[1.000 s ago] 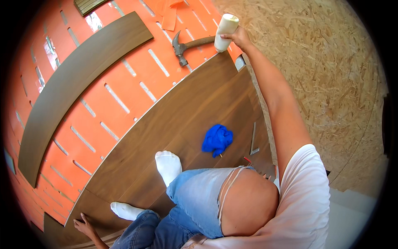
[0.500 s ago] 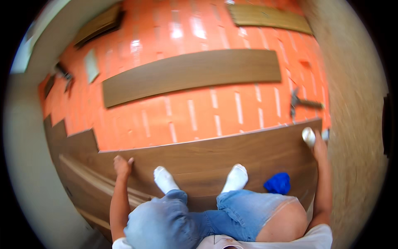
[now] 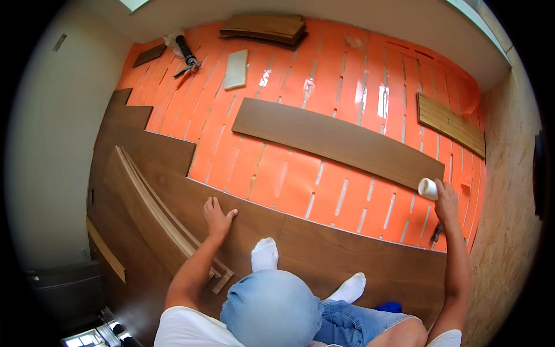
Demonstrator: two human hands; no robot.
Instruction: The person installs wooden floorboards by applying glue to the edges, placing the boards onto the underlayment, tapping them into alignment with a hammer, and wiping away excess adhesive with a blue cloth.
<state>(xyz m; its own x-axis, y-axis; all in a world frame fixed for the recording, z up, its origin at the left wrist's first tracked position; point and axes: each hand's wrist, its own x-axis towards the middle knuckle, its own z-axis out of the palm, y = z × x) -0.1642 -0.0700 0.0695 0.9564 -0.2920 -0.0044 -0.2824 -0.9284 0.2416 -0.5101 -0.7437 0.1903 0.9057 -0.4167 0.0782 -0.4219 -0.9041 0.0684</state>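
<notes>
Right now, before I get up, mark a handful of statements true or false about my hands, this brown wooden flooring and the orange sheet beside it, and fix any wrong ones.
1. Your right hand holds a white cylindrical container. True.
2. Your left hand grips a hammer. False: it rests on the laid brown wooden flooring, nothing visible in it.
3. A long loose brown plank lies on the slotted orange underlay. True.
4. Both your feet are bare. False: they wear white socks.
5. The caulking gun with a black barrel lies on the laid flooring. False: it lies on the underlay.
</notes>
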